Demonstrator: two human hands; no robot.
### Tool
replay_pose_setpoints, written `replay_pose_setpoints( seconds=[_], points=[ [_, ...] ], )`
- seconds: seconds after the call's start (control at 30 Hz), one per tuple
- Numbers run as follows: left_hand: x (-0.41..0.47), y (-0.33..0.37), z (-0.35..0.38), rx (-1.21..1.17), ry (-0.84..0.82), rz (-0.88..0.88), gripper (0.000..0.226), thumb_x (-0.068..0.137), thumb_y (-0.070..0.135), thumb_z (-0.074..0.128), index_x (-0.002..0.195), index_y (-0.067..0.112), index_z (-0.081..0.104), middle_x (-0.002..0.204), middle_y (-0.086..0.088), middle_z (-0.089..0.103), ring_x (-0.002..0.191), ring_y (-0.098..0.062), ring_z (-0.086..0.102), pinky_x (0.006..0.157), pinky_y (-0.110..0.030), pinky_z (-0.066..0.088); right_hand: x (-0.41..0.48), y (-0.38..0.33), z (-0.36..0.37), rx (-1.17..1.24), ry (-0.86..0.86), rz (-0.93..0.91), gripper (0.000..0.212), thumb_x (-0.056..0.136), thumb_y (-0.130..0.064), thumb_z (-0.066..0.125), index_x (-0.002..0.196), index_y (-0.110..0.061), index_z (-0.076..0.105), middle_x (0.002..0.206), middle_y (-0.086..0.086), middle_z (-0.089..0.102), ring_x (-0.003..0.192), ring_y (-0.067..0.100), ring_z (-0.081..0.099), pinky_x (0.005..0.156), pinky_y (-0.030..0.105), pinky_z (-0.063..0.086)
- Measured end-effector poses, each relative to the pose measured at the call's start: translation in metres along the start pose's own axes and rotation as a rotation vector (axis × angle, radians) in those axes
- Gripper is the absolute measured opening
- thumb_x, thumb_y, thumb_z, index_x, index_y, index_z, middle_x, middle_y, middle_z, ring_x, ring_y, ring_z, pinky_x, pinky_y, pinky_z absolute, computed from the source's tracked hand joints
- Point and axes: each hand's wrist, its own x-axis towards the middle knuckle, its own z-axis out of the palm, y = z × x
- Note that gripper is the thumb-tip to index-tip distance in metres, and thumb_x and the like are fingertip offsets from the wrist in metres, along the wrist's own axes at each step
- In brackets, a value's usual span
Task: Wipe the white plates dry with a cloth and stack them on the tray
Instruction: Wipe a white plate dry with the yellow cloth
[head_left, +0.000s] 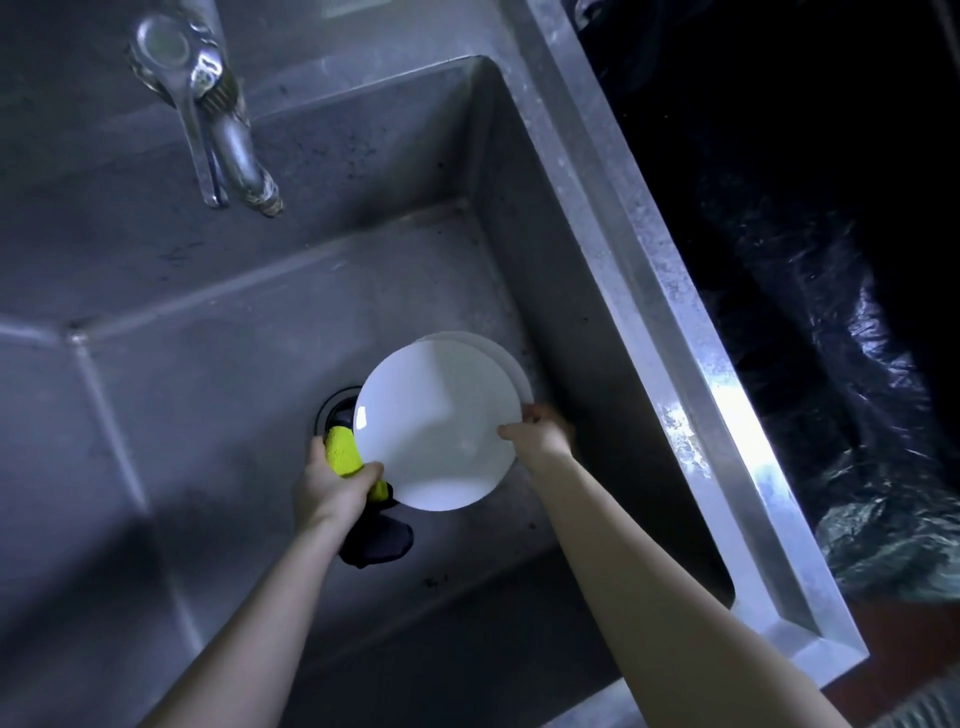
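A white plate (436, 426) is held over the steel sink (218, 395), near its right wall. My right hand (540, 431) grips the plate's right rim, thumb on top. My left hand (332, 483) holds a yellow-green cloth (345, 452) against the plate's lower-left rim; a dark part of the cloth (379, 540) hangs below the hand. The edge of a second white plate (506, 358) shows just behind the first one, at its upper right. No tray is in view.
A metal tap (228, 124) juts out over the sink at the upper left. The drain (335, 410) lies half hidden by the plate. The sink's shiny rim (691, 364) runs down the right side, with black plastic sheeting (841, 322) beyond it.
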Motion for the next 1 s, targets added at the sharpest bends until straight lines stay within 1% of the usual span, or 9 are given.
replay_pose_setpoints(
  seconds=[0.13, 0.27, 0.4, 0.47, 0.63, 0.73, 0.83, 0.9, 1.0],
  points=[
    [-0.015, -0.012, -0.014, -0.051, -0.036, -0.007, 0.050, 0.059, 0.034, 0.079, 0.094, 0.029, 0.044, 0.082, 0.005, 0.061, 0.076, -0.029, 0.061, 0.070, -0.040, 0.053, -0.013, 0.013, 0.001, 0.158, -0.016, 0.017, 0.017, 0.082, -0.005, 0.074, 0.090, -0.014, 0.062, 0.105, 0.013, 0.071, 0.098, 0.032, 0.068, 0.090, 0.044, 0.056],
    [-0.034, -0.013, -0.037, -0.155, -0.063, 0.003, 0.050, 0.061, 0.030, 0.083, 0.097, 0.025, 0.050, 0.085, 0.000, 0.066, 0.082, -0.030, 0.064, 0.074, -0.041, 0.053, -0.036, 0.009, -0.010, 0.277, -0.079, -0.078, 0.021, 0.083, -0.007, 0.077, 0.094, -0.012, 0.060, 0.104, 0.014, 0.069, 0.095, 0.030, 0.067, 0.085, 0.043, 0.054],
    [-0.058, 0.006, -0.070, -0.279, -0.128, 0.051, 0.050, 0.054, 0.036, 0.079, 0.098, 0.032, 0.055, 0.091, 0.001, 0.071, 0.083, -0.024, 0.068, 0.077, -0.042, 0.055, -0.073, -0.011, -0.031, 0.324, -0.318, -0.211, 0.015, 0.090, -0.013, 0.071, 0.100, -0.022, 0.071, 0.105, 0.010, 0.074, 0.093, 0.027, 0.072, 0.082, 0.044, 0.058],
    [-0.071, 0.018, -0.087, -0.336, -0.135, 0.090, 0.051, 0.054, 0.033, 0.080, 0.099, 0.034, 0.057, 0.090, 0.003, 0.072, 0.082, -0.021, 0.070, 0.075, -0.040, 0.055, -0.094, -0.024, -0.043, 0.321, -0.423, -0.249, 0.015, 0.095, -0.017, 0.064, 0.104, -0.026, 0.073, 0.103, 0.006, 0.075, 0.087, 0.021, 0.072, 0.072, 0.037, 0.057],
    [-0.109, 0.039, -0.134, -0.425, -0.044, 0.232, 0.059, 0.058, 0.026, 0.088, 0.106, 0.039, 0.056, 0.087, 0.024, 0.070, 0.073, 0.007, 0.065, 0.061, -0.022, 0.048, -0.143, -0.053, -0.073, 0.294, -0.598, -0.362, 0.022, 0.098, -0.024, 0.061, 0.118, -0.026, 0.071, 0.103, 0.003, 0.074, 0.085, 0.016, 0.071, 0.061, 0.029, 0.055],
    [-0.136, 0.047, -0.159, -0.515, 0.045, 0.262, 0.065, 0.066, 0.013, 0.089, 0.108, 0.042, 0.050, 0.093, 0.021, 0.069, 0.076, 0.011, 0.064, 0.059, -0.015, 0.047, -0.171, -0.067, -0.085, 0.304, -0.653, -0.441, 0.026, 0.090, -0.027, 0.066, 0.115, -0.025, 0.073, 0.102, 0.003, 0.074, 0.084, 0.018, 0.072, 0.058, 0.031, 0.055],
    [-0.171, 0.053, -0.190, -0.642, 0.184, 0.258, 0.089, 0.056, 0.010, 0.093, 0.120, 0.038, 0.040, 0.106, 0.017, 0.061, 0.086, 0.005, 0.063, 0.063, -0.018, 0.047, -0.195, -0.076, -0.095, 0.348, -0.671, -0.487, 0.023, 0.090, -0.025, 0.069, 0.111, -0.029, 0.076, 0.107, 0.003, 0.075, 0.090, 0.020, 0.074, 0.068, 0.035, 0.058],
    [-0.197, 0.055, -0.211, -0.691, 0.276, 0.268, 0.099, 0.039, 0.021, 0.095, 0.121, 0.030, 0.041, 0.106, 0.013, 0.061, 0.088, -0.001, 0.062, 0.064, -0.025, 0.047, -0.209, -0.080, -0.102, 0.389, -0.677, -0.513, 0.022, 0.092, -0.022, 0.065, 0.107, -0.032, 0.077, 0.105, 0.001, 0.076, 0.087, 0.019, 0.074, 0.069, 0.038, 0.059],
    [-0.238, 0.063, -0.239, -0.750, 0.334, 0.327, 0.084, 0.034, 0.024, 0.086, 0.108, 0.030, 0.047, 0.100, 0.008, 0.064, 0.088, -0.009, 0.065, 0.063, -0.028, 0.048, -0.232, -0.084, -0.114, 0.431, -0.706, -0.548, 0.021, 0.093, -0.022, 0.063, 0.105, -0.032, 0.078, 0.105, 0.001, 0.076, 0.086, 0.021, 0.075, 0.074, 0.046, 0.061]
  ],
)
